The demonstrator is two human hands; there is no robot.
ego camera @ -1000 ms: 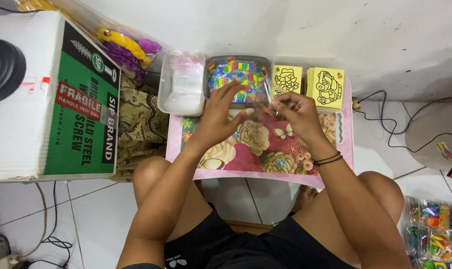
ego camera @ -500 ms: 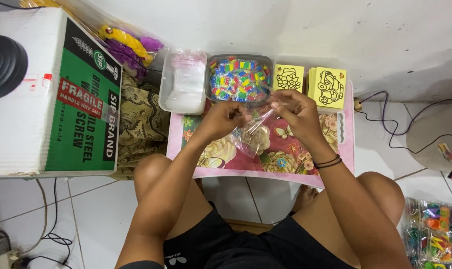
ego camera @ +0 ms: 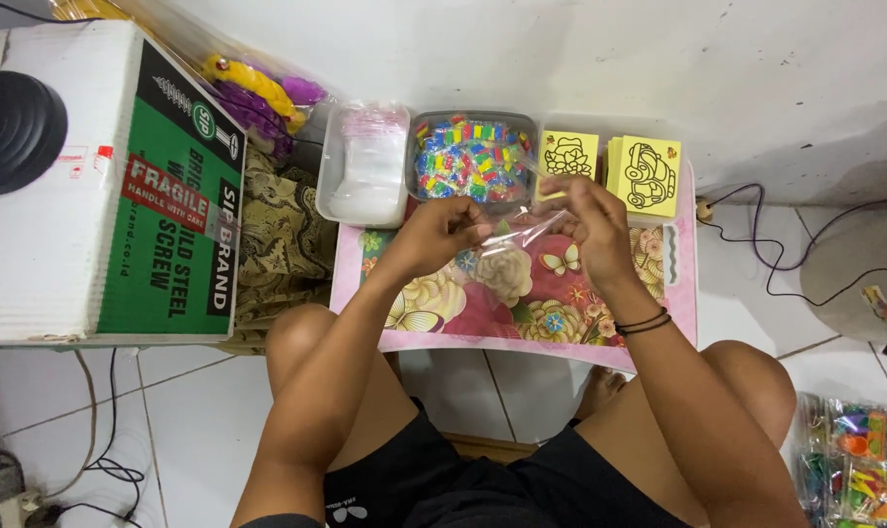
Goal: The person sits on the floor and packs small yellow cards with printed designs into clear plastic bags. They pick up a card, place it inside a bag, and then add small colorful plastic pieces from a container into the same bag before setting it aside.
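Note:
Both my hands hold a small clear plastic bag (ego camera: 518,233) above a pink flower-patterned lap table (ego camera: 522,323). My left hand (ego camera: 442,235) pinches the bag's left side with closed fingers. My right hand (ego camera: 585,223) grips its right edge; black bands sit on that wrist. Just behind the hands stands a clear tub (ego camera: 473,156) full of small colourful pieces. To its left is a clear tub (ego camera: 365,166) holding a stack of clear bags. Two stacks of yellow cards with black line drawings (ego camera: 645,174) lie at the table's far right.
A large white and green cardboard box (ego camera: 111,186) with a black round object on top stands at the left. Patterned cloth (ego camera: 272,244) lies beside it. Cables (ego camera: 786,264) run over the tiled floor at right. Packed colourful bags (ego camera: 854,469) lie at the lower right.
My left hand has pulled back from the tub of colourful pieces to the clear bag. Both hands now hold the bag slightly lower over the table.

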